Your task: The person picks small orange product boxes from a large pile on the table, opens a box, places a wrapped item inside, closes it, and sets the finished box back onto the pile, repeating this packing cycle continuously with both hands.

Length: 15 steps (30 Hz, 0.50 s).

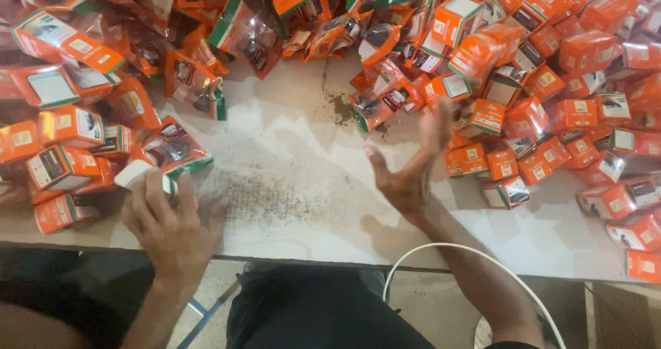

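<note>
My left hand (172, 225) rests palm down near the front edge of the white table (296, 149), its fingertips on a small white and orange box (141, 173). My right hand (413, 163) is raised on edge with fingers spread and nothing in it, blurred by motion. It is just left of a heap of small orange boxes (551, 80). Clear orange packets (385, 94) with dark contents lie right above that hand.
More orange boxes (62, 163) and crinkled packets (193, 80) pile up at the left and along the back. A dark powdery smear (275, 197) stains the table between my hands. A white cable (441, 252) loops over the front edge by my right forearm.
</note>
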Each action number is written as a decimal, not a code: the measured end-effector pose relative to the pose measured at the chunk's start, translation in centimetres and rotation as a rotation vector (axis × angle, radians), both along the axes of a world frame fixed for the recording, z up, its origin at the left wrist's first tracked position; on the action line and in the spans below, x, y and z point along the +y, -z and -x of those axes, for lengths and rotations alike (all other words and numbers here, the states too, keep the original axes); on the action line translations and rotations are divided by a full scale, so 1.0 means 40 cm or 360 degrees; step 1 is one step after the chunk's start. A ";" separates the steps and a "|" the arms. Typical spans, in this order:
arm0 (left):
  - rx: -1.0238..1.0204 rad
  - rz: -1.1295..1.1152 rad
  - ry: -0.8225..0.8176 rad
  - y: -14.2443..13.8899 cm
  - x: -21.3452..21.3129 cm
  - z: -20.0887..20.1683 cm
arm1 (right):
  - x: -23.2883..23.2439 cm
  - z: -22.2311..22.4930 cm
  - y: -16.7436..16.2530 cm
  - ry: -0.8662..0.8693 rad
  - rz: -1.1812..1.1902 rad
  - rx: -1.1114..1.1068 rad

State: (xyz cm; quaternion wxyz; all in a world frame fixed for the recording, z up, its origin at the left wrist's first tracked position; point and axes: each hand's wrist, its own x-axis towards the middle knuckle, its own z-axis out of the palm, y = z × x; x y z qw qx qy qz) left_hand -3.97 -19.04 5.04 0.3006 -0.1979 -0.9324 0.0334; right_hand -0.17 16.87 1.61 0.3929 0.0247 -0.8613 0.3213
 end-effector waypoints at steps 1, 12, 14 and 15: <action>-0.0131 -0.0117 0.0061 0.006 0.001 0.006 | -0.022 -0.010 0.010 -0.0143 0.0074 -0.0098; -0.1079 -0.1277 0.1671 0.032 0.360 0.052 | -0.060 -0.037 0.013 -0.1031 0.0938 -0.0857; -0.1106 -0.1608 0.1533 0.008 0.408 0.115 | -0.029 -0.032 0.002 -0.0797 0.0853 -0.0671; -0.1036 -0.1588 0.1361 0.001 0.445 0.162 | -0.016 -0.036 -0.004 -0.0696 0.0598 -0.0676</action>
